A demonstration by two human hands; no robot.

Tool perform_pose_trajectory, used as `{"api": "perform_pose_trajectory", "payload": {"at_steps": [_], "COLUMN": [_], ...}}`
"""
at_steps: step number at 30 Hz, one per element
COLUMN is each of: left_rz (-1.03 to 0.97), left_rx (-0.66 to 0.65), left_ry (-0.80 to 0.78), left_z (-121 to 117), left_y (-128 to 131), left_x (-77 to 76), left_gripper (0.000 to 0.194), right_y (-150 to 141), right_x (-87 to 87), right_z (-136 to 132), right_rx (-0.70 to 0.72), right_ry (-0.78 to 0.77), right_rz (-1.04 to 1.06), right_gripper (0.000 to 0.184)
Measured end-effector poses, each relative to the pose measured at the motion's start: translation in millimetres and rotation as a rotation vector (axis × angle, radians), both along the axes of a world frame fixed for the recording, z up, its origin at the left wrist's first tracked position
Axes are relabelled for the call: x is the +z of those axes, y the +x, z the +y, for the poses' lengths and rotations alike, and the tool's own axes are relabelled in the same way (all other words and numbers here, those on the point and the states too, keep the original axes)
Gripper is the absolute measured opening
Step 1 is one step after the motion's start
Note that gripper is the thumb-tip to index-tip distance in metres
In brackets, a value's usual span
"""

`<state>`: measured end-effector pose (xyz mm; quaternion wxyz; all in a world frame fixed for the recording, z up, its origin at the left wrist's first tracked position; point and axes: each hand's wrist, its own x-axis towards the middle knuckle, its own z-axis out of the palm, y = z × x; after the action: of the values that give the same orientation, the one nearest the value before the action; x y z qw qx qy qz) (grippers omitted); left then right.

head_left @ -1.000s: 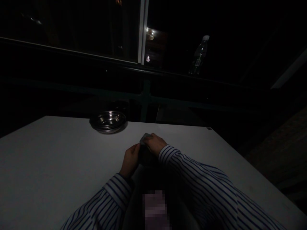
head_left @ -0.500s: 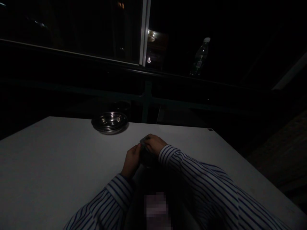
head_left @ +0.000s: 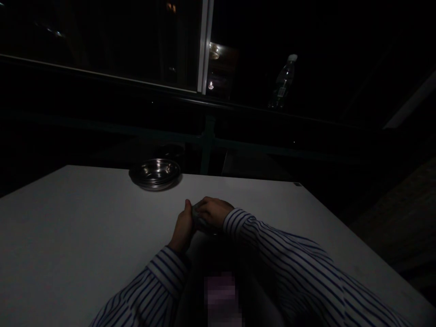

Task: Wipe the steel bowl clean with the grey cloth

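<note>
Low over the near middle of the white table (head_left: pixel 102 227), my left hand (head_left: pixel 183 227) grips the left edge of a dark, round metal bowl (head_left: pixel 215 233), thumb pointing up. My right hand (head_left: pixel 215 211) lies over the bowl with its fingers bent, pressing a grey cloth (head_left: pixel 199 217) against it. Dim light and the right hand hide most of the bowl and the cloth. Farther off, at the table's back edge, stands a stack of shiny metal bowls (head_left: pixel 155 175), apart from both hands.
A clear plastic bottle with a white cap (head_left: pixel 283 84) stands on a ledge beyond the table. Behind is a dark window with a pale frame (head_left: pixel 204 45). A greenish rail (head_left: pixel 207 136) runs past the table's far edge. Everything around is very dark.
My right hand has moved slightly down, from pinching at the far edge to lying over the bowl with the cloth. My left thumb has lifted upright. The stacked bowls stay put.
</note>
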<state>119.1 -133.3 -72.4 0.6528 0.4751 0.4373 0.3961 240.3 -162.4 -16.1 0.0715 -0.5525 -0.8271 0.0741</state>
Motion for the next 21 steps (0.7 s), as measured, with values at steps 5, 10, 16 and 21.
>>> {"api": "perform_pose_trajectory", "payload": {"at_steps": [5, 10, 16, 21], "left_rz": [0.005, 0.007, 0.020, -0.007], "left_rx": [-0.051, -0.075, -0.061, -0.059], "left_ry": [0.032, 0.145, 0.259, 0.190], "left_z": [-1, -1, -1, -1], "left_y": [-1, -4, -4, -2], "left_x": [1.7, 4.4, 6.6, -0.1], "left_gripper": [0.066, 0.058, 0.030, 0.038], "right_y": [-3, -7, -12, 3], "right_x": [3.8, 11.2, 13.3, -7.3], "right_z": [-5, -13, -19, -30], "right_rx": [0.090, 0.163, 0.213, 0.207], "right_ry": [-0.019, -0.067, -0.081, -0.121], "right_rz": [-0.026, -0.077, -0.125, -0.152], "right_gripper": [0.022, 0.022, 0.023, 0.020]}}
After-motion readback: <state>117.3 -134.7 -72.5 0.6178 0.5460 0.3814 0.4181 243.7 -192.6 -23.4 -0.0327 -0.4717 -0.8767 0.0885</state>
